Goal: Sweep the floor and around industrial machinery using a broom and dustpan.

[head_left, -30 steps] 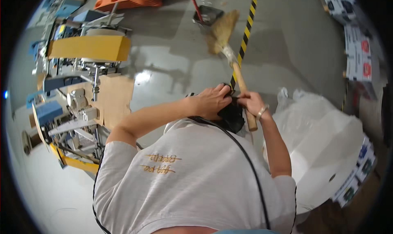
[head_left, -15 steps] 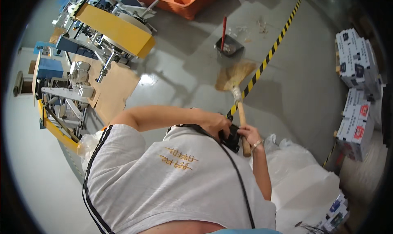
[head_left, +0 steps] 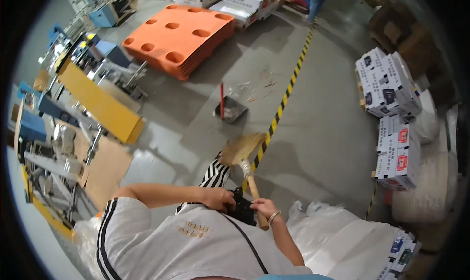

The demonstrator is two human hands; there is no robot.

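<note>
A broom (head_left: 252,184) with a pale wooden handle and straw-coloured bristles (head_left: 241,149) slants ahead of my body. My right hand (head_left: 265,208) is closed around its upper handle, near the end. At my waist is a black pouch (head_left: 243,212), partly covered by my right hand and the handle. My left hand (head_left: 220,198) is closed at the pouch's left edge, and what its fingers hold is hidden. Beyond the bristles stands a dark dustpan (head_left: 232,111) with a red upright handle (head_left: 222,100). Pale scraps (head_left: 267,86) lie on the floor past it.
Orange plastic pallets (head_left: 183,37) are stacked ahead left. Machinery with a yellow cover (head_left: 100,101) fills the left. Black-and-yellow floor tape (head_left: 284,101) runs ahead. White cartons (head_left: 389,86) are stacked at right; a plastic-wrapped pile (head_left: 338,236) is near right. Another person's legs (head_left: 319,3) show far ahead.
My view has tilted up and shifted right, showing more floor and pallets. My left hand has drawn back slightly from the pouch's middle. My right hand still holds the broom.
</note>
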